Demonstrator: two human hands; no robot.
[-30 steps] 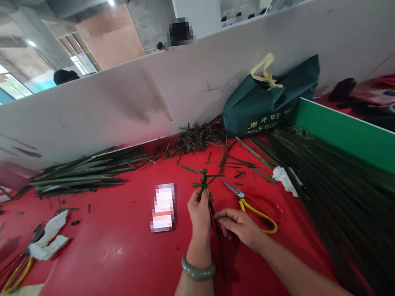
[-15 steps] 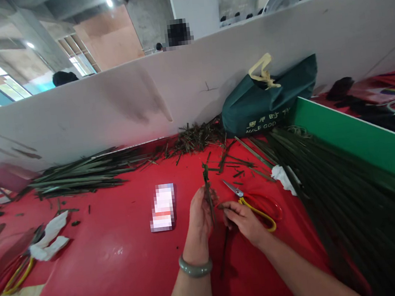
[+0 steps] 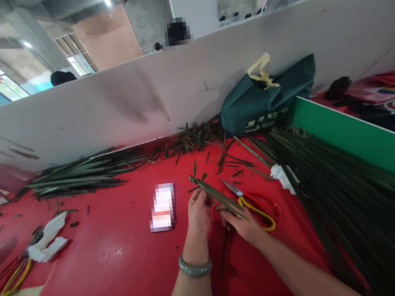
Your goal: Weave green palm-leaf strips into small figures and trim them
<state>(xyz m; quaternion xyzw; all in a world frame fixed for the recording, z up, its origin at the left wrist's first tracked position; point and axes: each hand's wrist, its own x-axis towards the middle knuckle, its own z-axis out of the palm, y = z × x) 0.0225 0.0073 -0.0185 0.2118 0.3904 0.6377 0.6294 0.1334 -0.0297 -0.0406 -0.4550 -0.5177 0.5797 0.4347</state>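
Note:
My left hand (image 3: 198,208), with a grey-green bangle on the wrist, pinches a green leaf strip (image 3: 220,196) close to its knotted or folded tip. The strip slants down to the right and lies across the fingers of my right hand (image 3: 240,221). That hand is closed, its thumb and fingers together; a thin dark strip (image 3: 224,252) hangs below it. Whether the right fingers grip the broad leaf or only the thin strip is partly hidden. Just right of the hands, scissors (image 3: 257,206) with red and yellow handles lie on the red tabletop (image 3: 120,280).
Long leaves (image 3: 346,202) fill the right side beside a green panel (image 3: 353,135). A phone (image 3: 162,207) lies left of my hands. Further back are a leaf bundle (image 3: 82,173), scraps (image 3: 196,138) and a dark green bag (image 3: 250,106) against a white partition (image 3: 90,112). More scissors (image 3: 17,275) lie left.
The leaf strip has swung from nearly upright to a slant, its free end now across my right hand. Both hands stay in about the same place.

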